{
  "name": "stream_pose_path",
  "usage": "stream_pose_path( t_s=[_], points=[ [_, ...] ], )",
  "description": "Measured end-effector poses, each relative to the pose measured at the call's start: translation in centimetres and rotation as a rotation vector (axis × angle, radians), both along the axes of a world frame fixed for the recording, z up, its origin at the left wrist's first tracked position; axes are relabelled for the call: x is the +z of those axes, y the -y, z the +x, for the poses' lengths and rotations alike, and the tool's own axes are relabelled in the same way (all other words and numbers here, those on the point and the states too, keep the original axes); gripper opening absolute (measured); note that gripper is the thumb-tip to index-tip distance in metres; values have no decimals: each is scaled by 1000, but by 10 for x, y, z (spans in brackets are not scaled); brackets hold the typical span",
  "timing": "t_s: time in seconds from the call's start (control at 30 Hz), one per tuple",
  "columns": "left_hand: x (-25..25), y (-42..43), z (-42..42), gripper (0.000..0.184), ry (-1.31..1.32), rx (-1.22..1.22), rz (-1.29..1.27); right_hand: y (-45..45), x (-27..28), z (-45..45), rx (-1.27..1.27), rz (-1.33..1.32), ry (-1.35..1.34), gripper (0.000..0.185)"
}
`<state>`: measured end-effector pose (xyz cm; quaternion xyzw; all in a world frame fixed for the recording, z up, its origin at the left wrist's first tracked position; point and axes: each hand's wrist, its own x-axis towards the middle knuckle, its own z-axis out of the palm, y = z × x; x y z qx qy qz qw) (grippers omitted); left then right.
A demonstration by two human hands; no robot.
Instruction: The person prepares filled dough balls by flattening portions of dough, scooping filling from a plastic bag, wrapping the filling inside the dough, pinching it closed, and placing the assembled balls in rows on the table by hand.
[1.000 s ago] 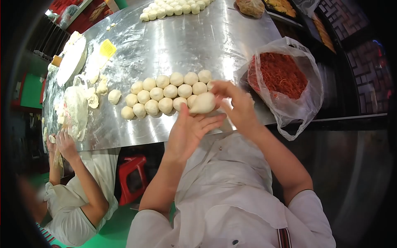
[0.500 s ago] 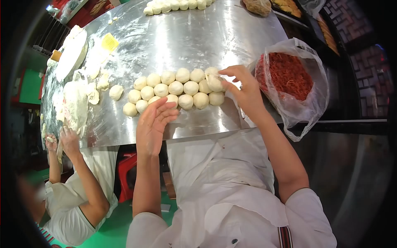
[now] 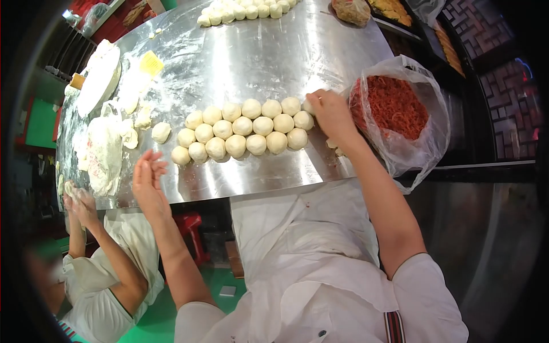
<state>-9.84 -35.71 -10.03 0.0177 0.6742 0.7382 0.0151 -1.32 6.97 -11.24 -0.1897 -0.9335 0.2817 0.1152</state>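
Note:
Rows of round dough balls lie close together on the metal table. My right hand is at their right end, fingers curled down around a pale dough ball that it mostly hides. Small dough scraps show beside my right wrist. My left hand is in the air near the table's front edge, left of the rows, fingers apart and holding nothing. One separate dough ball sits above it, apart from the rows.
To the right stands an open plastic bag of reddish shredded filling. More dough balls are at the far edge. At left are a yellow scraper, a floury bag and a co-worker's hands handling dough.
My left hand has moved left and toward me, away from the dough balls. My right hand has shifted slightly right, leaving a dough ball at the end of the middle row.

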Motion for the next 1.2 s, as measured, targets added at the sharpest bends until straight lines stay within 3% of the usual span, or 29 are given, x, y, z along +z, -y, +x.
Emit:
stream_pose_path(
  t_s=[0.07, 0.13, 0.17, 0.2, 0.27, 0.37, 0.43, 0.5, 0.53, 0.57, 0.6, 0.63, 0.67, 0.7, 0.8, 0.93, 1.07, 1.2],
  points=[
    [-1, 4, -24, 38, -56, 100, -95, 6, 0, -3, 27, -4, 17, 38],
    [-2, 11, -50, 37, -168, 156, -424, 14, 17, -3, 30, 43, 147, 39],
    [-4, 14, -62, 37, -177, 175, -444, 21, 21, 2, 33, 137, 74, 41],
    [-7, 9, -74, 40, -175, 132, -529, 26, 24, 9, 40, 256, -29, 39],
    [-13, 8, -85, 42, -170, 75, -598, 32, 50, 26, 73, 229, -139, 32],
    [-51, 13, -119, 45, -505, -175, -1101, 13, 79, 56, 109, 226, -262, 25],
    [-67, 21, -133, 40, -394, -162, -906, -11, 112, 78, 58, 270, -335, 20],
    [-52, 19, -133, 34, 26, -128, -441, -52, 125, 93, 15, 309, -299, 20],
    [-52, 19, -135, 34, 18, -149, -435, -81, 125, 101, 3, 348, -274, 20],
    [-52, 20, -138, 34, 82, -145, -107, -106, 126, 108, -59, 382, -88, 25],
    [-51, 17, -141, 34, 149, -135, 220, -125, 126, 115, -71, 386, -92, 25],
    [-6, -25, -107, 38, 160, -128, 267, -141, 126, 120, -64, 449, 175, 29],
    [5, -46, -97, 38, 157, -133, 268, -150, 125, 124, -54, 502, 446, 35],
    [12, -61, -91, 39, 127, -227, 188, -150, 125, 124, -32, 454, 519, 43],
    [43, -127, -55, 40, 110, -448, 130, -147, 102, 129, 151, 357, 328, 46],
    [84, -229, 7, 41, 109, -698, 140, -142, 97, 127, 231, 412, 280, 22],
    [103, -312, 49, 39, 218, -1003, 139, -141, 96, 132, 185, 461, 305, 14],
    [87, -374, 73, 36, 253, -1119, 132, -155, 113, 144, 157, 93, 0, 13]
  ],
)
